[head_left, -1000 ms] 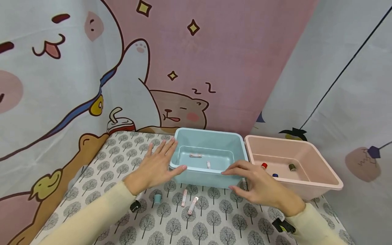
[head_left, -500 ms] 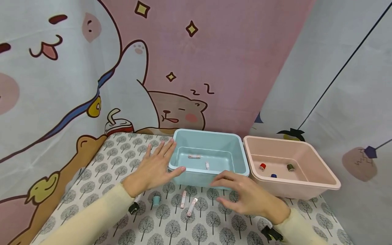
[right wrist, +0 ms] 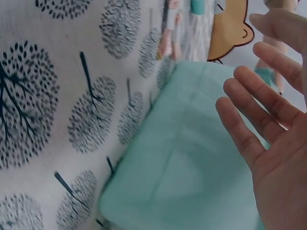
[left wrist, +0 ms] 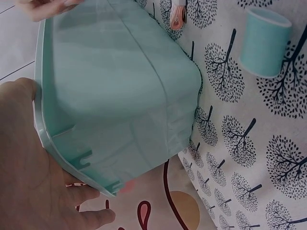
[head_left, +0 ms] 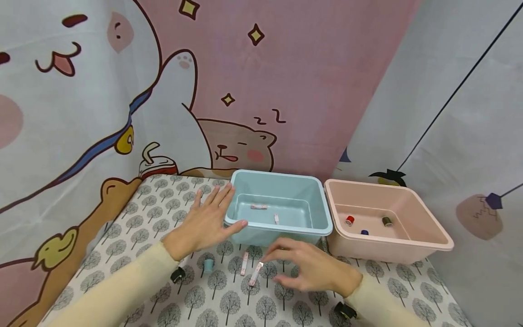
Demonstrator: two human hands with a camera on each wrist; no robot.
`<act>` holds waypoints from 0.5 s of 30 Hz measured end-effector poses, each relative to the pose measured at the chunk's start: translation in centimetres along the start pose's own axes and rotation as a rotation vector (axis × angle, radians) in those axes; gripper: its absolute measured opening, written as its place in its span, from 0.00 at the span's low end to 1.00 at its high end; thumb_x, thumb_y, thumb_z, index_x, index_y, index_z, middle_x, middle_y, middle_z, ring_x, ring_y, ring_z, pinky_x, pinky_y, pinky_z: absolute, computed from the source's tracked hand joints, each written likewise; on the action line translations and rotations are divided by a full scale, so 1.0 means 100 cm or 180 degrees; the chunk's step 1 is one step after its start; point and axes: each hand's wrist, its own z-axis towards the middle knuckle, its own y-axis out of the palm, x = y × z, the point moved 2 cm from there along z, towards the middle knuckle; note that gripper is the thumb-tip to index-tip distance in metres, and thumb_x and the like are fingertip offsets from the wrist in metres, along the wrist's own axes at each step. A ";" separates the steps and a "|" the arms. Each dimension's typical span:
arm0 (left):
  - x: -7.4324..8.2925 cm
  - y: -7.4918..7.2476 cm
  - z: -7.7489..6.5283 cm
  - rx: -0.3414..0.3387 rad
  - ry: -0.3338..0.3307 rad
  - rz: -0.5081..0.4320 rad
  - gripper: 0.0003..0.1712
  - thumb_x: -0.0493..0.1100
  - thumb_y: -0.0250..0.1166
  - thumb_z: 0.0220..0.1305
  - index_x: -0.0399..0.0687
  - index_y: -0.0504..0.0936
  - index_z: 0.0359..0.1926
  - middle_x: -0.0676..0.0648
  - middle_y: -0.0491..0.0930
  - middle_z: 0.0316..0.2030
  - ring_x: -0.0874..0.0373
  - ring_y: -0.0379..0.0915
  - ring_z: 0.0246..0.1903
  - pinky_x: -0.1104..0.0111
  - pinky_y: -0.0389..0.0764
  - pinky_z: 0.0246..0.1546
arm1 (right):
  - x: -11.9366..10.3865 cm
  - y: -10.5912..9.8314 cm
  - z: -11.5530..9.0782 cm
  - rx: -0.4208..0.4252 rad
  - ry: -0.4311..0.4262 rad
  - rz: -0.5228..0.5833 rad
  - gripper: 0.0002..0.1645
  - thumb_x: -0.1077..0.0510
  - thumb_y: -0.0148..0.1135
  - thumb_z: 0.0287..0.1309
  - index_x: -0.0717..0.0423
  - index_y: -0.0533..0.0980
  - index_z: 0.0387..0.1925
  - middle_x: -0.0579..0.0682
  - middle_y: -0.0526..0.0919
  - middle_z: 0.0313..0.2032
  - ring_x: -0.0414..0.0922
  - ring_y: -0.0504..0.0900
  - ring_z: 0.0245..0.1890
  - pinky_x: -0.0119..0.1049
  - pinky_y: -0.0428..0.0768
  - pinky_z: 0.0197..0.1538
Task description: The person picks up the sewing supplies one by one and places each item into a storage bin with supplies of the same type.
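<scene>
2 pink strips [head_left: 256, 274] are lying on the cloth [head_left: 216, 306] near the blue bin [head_left: 265, 232]. Your right hand [head_left: 312, 267] is hovering beside them, grasping nothing; your left hand [head_left: 204, 223] is resting against the bin's rim, spread and ungripping. A blue spool [head_left: 208, 265] is standing nearby.

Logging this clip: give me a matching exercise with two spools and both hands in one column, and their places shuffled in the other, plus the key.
1. red spool
2. light blue spool
3. left hand
4. right hand

A. raised close to the pink-and-white strips
B. inside the pink tub
C. at the rim of the blue tub
D. resting on the tree-print cloth

Pairs: 1-B, 2-D, 3-C, 4-A
</scene>
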 end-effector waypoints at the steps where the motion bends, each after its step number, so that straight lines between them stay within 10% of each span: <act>1: 0.000 0.000 0.000 -0.0005 0.0001 0.0000 0.67 0.90 0.42 0.79 0.51 0.43 0.97 0.46 0.43 0.97 0.35 0.45 0.95 0.25 0.36 0.93 | 0.001 0.003 0.001 -0.0047 0.0024 0.0006 0.29 0.48 0.83 0.72 0.38 0.87 0.71 0.38 0.87 0.68 0.39 0.89 0.67 0.40 0.92 0.71; 15: 0.001 -0.002 0.000 -0.0005 0.0000 -0.0014 0.68 0.90 0.43 0.79 0.49 0.46 0.97 0.46 0.43 0.97 0.35 0.46 0.95 0.24 0.37 0.92 | 0.010 0.039 0.014 -0.0446 0.0181 -0.0011 0.32 0.42 0.84 0.71 0.36 0.86 0.73 0.42 0.86 0.72 0.41 0.86 0.71 0.43 0.89 0.76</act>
